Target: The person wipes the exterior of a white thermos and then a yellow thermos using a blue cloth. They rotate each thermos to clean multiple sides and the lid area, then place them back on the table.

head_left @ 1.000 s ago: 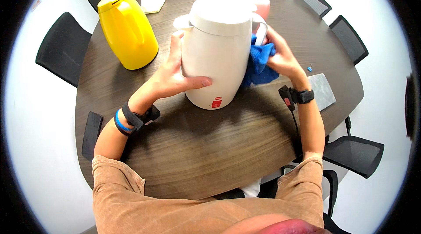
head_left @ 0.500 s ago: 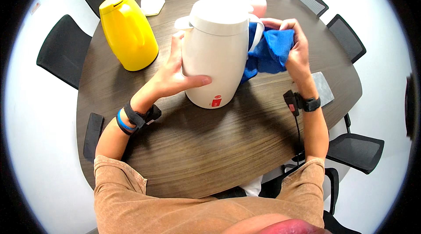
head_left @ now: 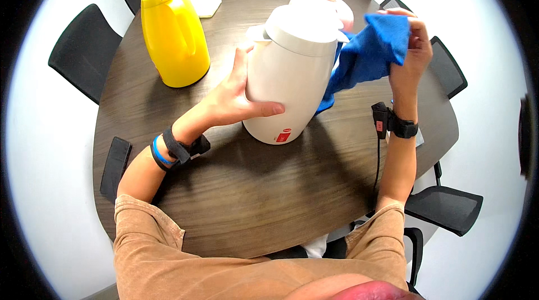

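A tall white thermal jug (head_left: pixel 292 75) stands on the dark wooden surface (head_left: pixel 252 199), steadied only by the left hand (head_left: pixel 238 95), fingers spread flat against its side; a push could tip it. The right hand (head_left: pixel 412 47), raised, pinches a blue cloth (head_left: pixel 368 55), which might slip

**Hand on a white jug, blue cloth lifted clear**

The left hand (head_left: pixel 238 98) lies flat against the side of a tall white jug (head_left: pixel 292 75) standing upright on the dark wood desk (head_left: pixel 252 187), thumb stretched across its front. The right hand (head_left: pixel 412 47) holds a blue cloth (head_left: pixel 370 53) raised beside the jug's top; the cloth's lower end hangs down behind the jug, perhaps touching it. A yellow jug (head_left: pixel 174 33) stands well apart to the left. A dark phone (head_left: pixel 115 168) lies at the desk's near left edge. Black chairs (head_left: pixel 84 58) ring the desk.
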{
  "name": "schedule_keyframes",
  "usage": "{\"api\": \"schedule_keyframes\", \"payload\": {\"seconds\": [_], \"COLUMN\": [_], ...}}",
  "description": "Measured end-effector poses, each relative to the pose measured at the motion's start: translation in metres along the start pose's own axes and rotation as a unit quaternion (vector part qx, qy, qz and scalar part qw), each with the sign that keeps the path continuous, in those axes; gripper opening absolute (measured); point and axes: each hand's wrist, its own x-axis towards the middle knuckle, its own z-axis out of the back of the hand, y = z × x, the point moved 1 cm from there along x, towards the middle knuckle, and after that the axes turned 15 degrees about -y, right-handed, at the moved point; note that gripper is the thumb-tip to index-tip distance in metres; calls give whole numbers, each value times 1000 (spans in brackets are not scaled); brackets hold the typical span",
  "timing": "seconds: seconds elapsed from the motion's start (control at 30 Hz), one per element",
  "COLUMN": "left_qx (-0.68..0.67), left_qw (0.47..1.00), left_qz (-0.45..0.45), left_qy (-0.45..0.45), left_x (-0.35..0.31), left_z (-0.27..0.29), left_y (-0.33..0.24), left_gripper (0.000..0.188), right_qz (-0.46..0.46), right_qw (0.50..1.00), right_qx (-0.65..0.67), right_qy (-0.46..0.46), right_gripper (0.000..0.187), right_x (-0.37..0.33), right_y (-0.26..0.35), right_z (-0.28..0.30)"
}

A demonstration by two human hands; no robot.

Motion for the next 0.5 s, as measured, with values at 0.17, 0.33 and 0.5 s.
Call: {"api": "schedule_keyframes", "payload": {"seconds": [0.17, 0.33, 0.5], "left_qx": [14, -4, 30], "left_qw": [1000, 1000, 1000], "left_qz": [7, 19, 2], "left_qy": [-7, -4, -4], "left_x": [0, -1, -3], "left_z": [0, -1, 1], "left_y": [0, 2, 9], "left_gripper": [109, 114, 120], "right_qz": [21, -75, -50], "right_qw": [994, 983, 973], "right_qx": [-106, -134, -110], "right_qy": [3, 99, 198], "right_gripper": [25, 21, 28], "right_x": [4, -12, -8], "right_y": [4, 4, 22], "right_z": [-27, -34, -25]}}
